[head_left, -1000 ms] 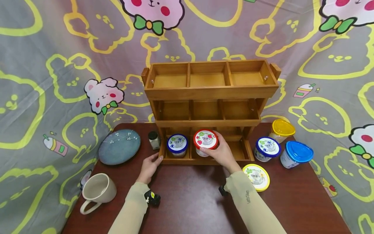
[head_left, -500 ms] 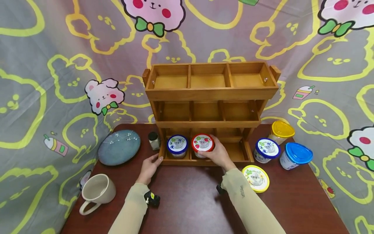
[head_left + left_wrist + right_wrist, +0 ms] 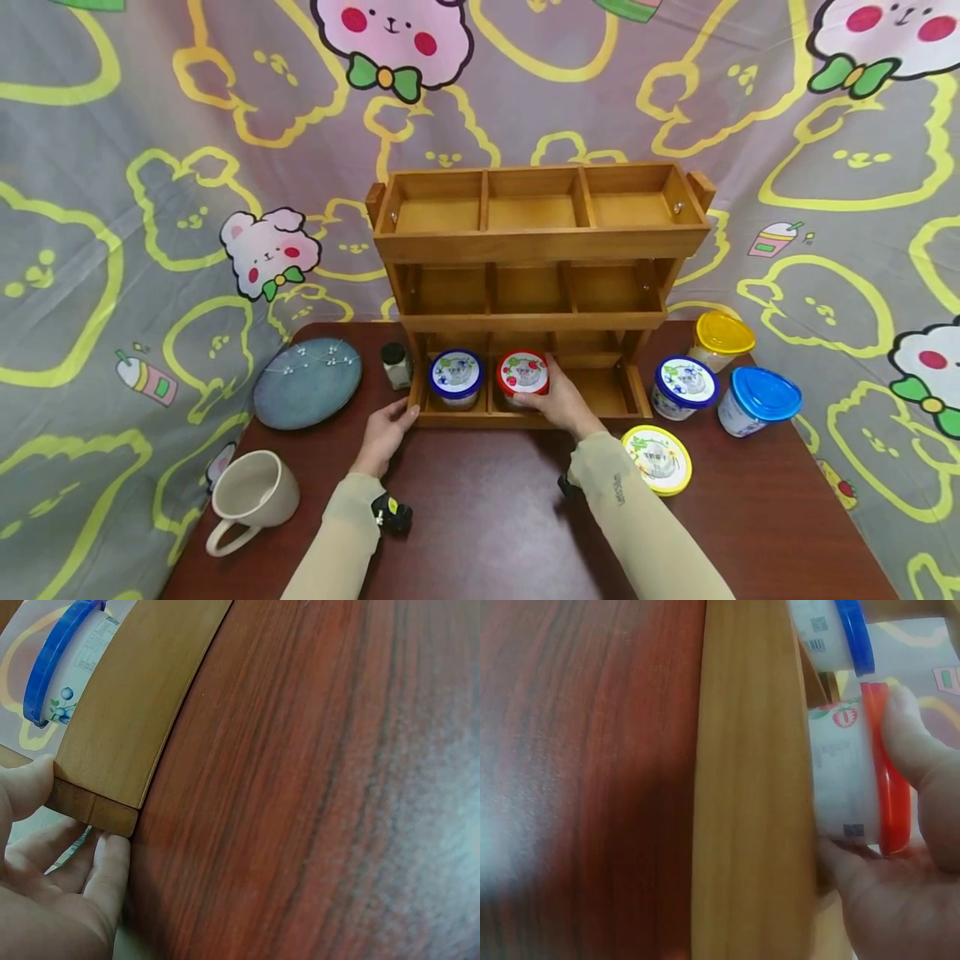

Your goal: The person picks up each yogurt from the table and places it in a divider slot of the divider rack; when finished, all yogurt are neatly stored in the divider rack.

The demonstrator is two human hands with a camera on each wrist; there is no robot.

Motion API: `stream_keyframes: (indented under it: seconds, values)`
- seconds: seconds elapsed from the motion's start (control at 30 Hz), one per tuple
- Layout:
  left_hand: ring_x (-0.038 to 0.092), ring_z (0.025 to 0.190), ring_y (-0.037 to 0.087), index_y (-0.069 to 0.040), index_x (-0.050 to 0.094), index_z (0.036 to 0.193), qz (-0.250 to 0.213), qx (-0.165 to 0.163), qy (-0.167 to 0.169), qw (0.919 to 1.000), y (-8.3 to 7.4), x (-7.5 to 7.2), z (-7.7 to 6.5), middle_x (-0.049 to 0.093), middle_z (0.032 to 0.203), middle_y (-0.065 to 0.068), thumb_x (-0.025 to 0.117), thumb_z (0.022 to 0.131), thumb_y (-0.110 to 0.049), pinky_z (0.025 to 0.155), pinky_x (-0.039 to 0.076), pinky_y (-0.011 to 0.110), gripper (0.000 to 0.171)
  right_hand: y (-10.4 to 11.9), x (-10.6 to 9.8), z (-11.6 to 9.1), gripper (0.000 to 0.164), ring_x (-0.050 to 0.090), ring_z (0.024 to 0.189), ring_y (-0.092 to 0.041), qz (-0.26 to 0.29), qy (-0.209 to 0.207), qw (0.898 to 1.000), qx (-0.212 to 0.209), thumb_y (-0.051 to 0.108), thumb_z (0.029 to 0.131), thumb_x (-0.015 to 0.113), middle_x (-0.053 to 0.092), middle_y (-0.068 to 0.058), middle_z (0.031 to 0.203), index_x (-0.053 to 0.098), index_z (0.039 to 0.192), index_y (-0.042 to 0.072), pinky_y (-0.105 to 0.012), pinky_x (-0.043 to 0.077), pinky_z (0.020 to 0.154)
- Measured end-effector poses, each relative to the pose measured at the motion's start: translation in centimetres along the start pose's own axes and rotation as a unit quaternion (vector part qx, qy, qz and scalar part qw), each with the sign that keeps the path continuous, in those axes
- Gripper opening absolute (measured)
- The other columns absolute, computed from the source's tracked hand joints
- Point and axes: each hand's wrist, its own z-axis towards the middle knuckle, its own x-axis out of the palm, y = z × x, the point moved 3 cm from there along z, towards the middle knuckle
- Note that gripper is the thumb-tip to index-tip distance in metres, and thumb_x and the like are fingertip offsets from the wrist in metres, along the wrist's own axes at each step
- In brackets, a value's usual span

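A three-tier wooden rack [image 3: 540,246] stands at the back of the table. My right hand [image 3: 564,404] grips a small red-lidded tub [image 3: 522,372] with strawberries on its lid, low in the bottom tier's middle compartment. In the right wrist view, the thumb lies along the red lid [image 3: 896,787] and the fingers reach under the side of the tub. To its left, a tub with a dark blue lid [image 3: 456,373] sits in the left compartment. My left hand [image 3: 386,435] pinches the rack's front left corner [image 3: 94,806] between thumb and fingers.
Right of the rack stand a dark-blue-lidded tub [image 3: 685,383], a yellow-lidded tub [image 3: 722,335] and a bright-blue-lidded tub [image 3: 763,396]. A white-and-yellow-lidded tub [image 3: 656,460] is nearer, beside the right sleeve. On the left are a blue-grey plate [image 3: 307,383], a black-capped jar [image 3: 396,367] and a mug [image 3: 255,492].
My right hand has lowered the red-lidded tub from above the bottom tier down into its middle compartment. The left hand has stayed at the rack's corner.
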Motion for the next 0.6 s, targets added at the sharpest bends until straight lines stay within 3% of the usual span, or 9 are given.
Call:
stream_keyframes:
  seconds: [0.37, 0.6]
  values:
    - [0.042, 0.134, 0.035, 0.004, 0.053, 0.139, -0.004, 0.001, 0.002, 1.0, 0.01, 0.16, 0.05, 0.052, 0.141, 0.022, 0.065, 0.097, -0.023, 0.111, 0.032, 0.051, 0.051, 0.1, -0.3, -0.04, 0.106, 0.035, 0.14, -0.037, 0.006, 0.025, 0.999, 0.022, 0.03, 0.086, 0.079, 0.034, -0.027, 0.153, 0.008, 0.157, -0.002, -0.049, 0.025, 0.115]
    - [0.041, 0.135, 0.035, 0.002, 0.053, 0.14, -0.001, -0.004, -0.001, 1.0, 0.18, 0.05, 0.16, 0.052, 0.142, 0.021, 0.066, 0.097, -0.025, 0.111, 0.031, 0.051, 0.052, 0.86, -0.94, -0.39, 0.108, 0.038, 0.137, -0.04, -0.007, 0.02, 1.0, 0.023, 0.033, 0.085, 0.08, 0.033, -0.031, 0.152, 0.008, 0.155, -0.007, -0.051, 0.027, 0.114]
